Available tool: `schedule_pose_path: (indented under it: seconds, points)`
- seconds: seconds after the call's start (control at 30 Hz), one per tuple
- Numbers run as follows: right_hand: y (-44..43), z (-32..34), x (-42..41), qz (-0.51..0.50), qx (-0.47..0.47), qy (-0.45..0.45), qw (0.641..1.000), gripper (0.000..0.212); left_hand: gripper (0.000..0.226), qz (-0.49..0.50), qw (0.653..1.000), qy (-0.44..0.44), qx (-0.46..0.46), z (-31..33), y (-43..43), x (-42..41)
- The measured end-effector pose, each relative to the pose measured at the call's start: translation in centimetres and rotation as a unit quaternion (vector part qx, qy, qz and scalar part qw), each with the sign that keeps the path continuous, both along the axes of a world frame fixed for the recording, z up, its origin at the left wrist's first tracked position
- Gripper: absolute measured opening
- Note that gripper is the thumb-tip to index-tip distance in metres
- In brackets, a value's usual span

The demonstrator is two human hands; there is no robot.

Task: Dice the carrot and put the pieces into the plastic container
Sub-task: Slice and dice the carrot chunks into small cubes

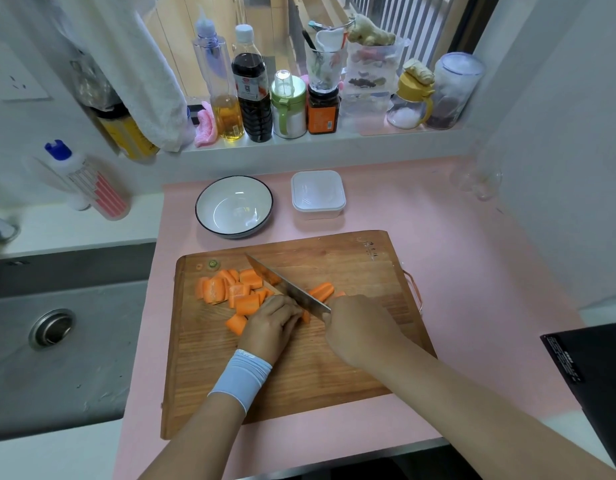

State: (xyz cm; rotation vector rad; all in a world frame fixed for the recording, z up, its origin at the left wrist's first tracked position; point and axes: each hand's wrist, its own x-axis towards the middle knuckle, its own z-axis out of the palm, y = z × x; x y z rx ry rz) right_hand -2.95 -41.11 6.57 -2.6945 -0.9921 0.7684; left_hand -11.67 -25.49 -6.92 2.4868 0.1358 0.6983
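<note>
Head view: the carrot (230,292) lies in chunks on the left of the cutting board (299,375), and the plastic container (318,194) stands empty beyond the board's far edge. I judge it firm, light and a little slick, best pinned from above. My left hand (270,327) curls over one piece beside the blade. My right hand (358,327) is wrapped round the knife (286,289).
</note>
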Motion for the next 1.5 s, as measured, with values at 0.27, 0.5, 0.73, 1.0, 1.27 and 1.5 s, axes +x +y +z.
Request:
schedule_pose_path:
  seconds: [0.27, 0.5, 0.73, 1.0, 1.27, 1.5]
  points:
    - [0.3, 0.2, -0.5, -0.003, -0.016, -0.011, 1.0, 0.017, 0.02, -0.002, 1.0, -0.012, -0.012, -0.2, 0.0, 0.0]
    - [0.3, 0.0, -0.7, -0.015, -0.013, -0.005, 1.0, 0.016, 0.019, -0.004, 1.0, -0.01, -0.015, -0.1, 0.1, 0.0]
    - [0.5, -0.1, -0.7, -0.017, -0.019, 0.002, 1.0, 0.016, 0.018, -0.009, 1.0, -0.006, -0.013, -0.3, 0.2, 0.0]
    - [0.8, -0.5, -0.7, -0.024, -0.026, 0.014, 0.999, 0.03, 0.021, -0.001, 1.0, -0.003, -0.014, -0.1, 0.2, 0.0]
    - [0.7, -1.3, -0.6, -0.022, -0.015, 0.011, 1.0, 0.021, 0.007, 0.002, 1.0, -0.001, -0.016, -0.3, 0.3, 0.1]
    - [0.9, -1.6, -0.4, -0.026, -0.01, 0.022, 0.999, 0.018, 0.016, 0.003, 1.0, -0.006, -0.018, -0.2, 0.3, 0.0]
